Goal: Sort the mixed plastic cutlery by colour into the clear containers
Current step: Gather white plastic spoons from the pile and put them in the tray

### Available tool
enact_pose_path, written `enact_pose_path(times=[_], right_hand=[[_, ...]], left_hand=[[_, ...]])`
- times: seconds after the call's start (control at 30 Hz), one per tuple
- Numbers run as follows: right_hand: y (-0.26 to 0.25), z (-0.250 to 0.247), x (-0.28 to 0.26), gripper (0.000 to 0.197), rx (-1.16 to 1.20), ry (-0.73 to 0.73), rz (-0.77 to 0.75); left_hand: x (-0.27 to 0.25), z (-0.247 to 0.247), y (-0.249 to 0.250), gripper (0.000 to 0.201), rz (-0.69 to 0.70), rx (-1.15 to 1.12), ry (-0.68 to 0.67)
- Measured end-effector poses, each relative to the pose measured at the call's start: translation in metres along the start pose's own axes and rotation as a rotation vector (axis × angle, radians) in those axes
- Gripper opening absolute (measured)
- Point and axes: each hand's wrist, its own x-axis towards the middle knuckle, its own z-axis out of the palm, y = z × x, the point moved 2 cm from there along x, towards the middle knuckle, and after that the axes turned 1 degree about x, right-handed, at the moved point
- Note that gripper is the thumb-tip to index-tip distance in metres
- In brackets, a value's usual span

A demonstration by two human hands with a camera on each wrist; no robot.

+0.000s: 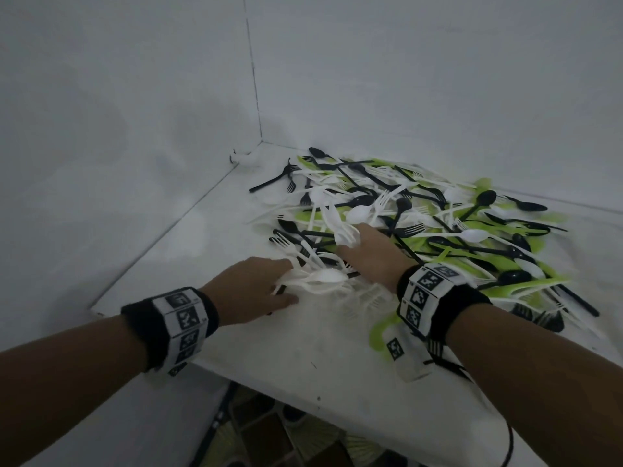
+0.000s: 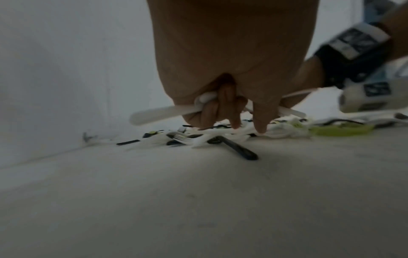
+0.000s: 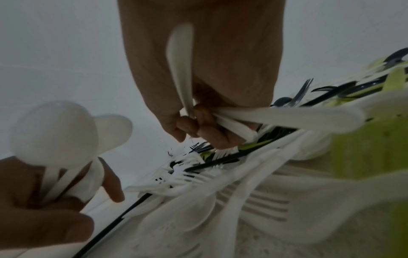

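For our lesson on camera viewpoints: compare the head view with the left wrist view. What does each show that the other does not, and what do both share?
Only the head view shows the whole pile of mixed cutlery in white, black and green, and the right hand gripping white pieces. Only the left wrist view shows, from below, the left hand's curled fingers wrapped round white handles. Both show the left hand holding white cutlery, the white table and the wall. Neither shows clear containers.

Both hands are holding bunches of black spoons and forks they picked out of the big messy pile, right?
Not quite: the pieces are white, not black. The head view shows the left hand and the right hand each gripping white cutlery over the mixed pile; both wrist views show white handles in the curled fingers. Black pieces remain in the pile.
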Motion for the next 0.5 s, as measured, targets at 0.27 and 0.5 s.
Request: enact_pose_path(times=[0.27, 0.5], right_hand=[[0.003, -0.005, 0.007, 0.041, -0.027, -0.027, 0.003], [0.015, -0.021, 0.013, 0.024, 0.108, 0.138, 0.029]], left_hand=[[0.030, 0.009, 0.016, 0.025, 0.041, 0.315, -0.006], [0.023, -0.019, 0.030, 0.021, 0.205, 0.063, 0.308]])
